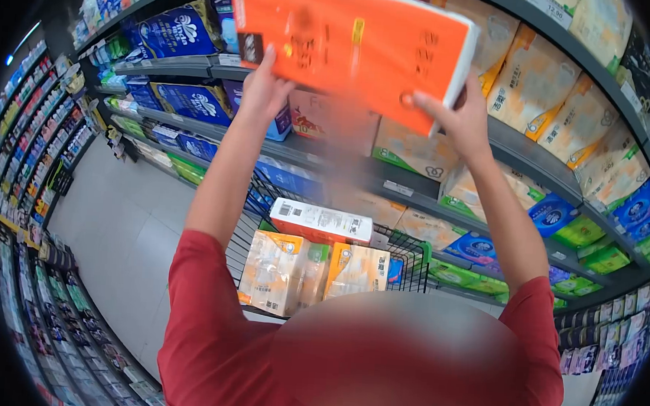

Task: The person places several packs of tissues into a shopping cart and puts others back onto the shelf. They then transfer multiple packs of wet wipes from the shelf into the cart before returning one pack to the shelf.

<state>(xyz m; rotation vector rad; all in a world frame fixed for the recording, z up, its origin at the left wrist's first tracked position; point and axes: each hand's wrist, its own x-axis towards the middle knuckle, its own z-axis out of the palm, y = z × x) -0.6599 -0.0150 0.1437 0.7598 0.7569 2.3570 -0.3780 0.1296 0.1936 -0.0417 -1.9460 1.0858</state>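
Note:
Both my hands hold up a large orange pack (394, 51) with white sides, tilted in front of the shelves. My left hand (267, 88) grips its lower left corner, the thumb lying on the front face. At the lower right corner, my right hand (461, 114) is closed round the edge, and some of its fingers are hidden behind the pack. Beneath my arms stands a black wire shopping cart (418, 257). In it are a white-sided orange pack (320, 221), a beige tissue pack (272, 270) and another beige tissue pack (358, 272).
Shelves ahead carry blue packs (179, 30) on the left and beige tissue packs (537, 82) on the right. A dark shelf edge (493, 131) runs close behind the held pack. Grey floor (117, 198) lies left of the cart, with another stocked shelf (64, 328) beyond it.

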